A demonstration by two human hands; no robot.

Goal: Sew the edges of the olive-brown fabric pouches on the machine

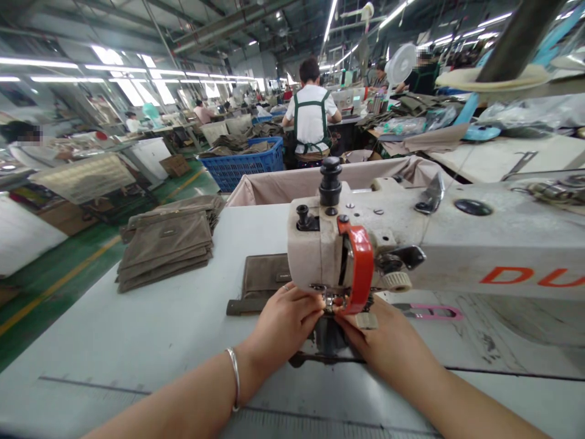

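A white sewing machine (307, 250) with an orange guard (361, 268) stands over the work. A brown-olive fabric piece (265, 271) with a small label lies flat beneath its head, a folded strip (244, 307) along its near edge. My left hand (286, 320) is closed on the fabric just left of the needle, fingers together and pressing it down. On the other side of the presser foot, my right hand (384, 332) pinches the fabric edge, its fingers partly hidden behind the guard. Both sets of fingertips are close to the needle.
A stack of similar brown pieces (167, 244) sits at the table's left. Pink thread snips (439, 312) lie right of my right hand. Beyond the table are a pinkish cloth bin (274, 190), a blue crate (247, 163) and a co-worker (311, 116) seen from behind.
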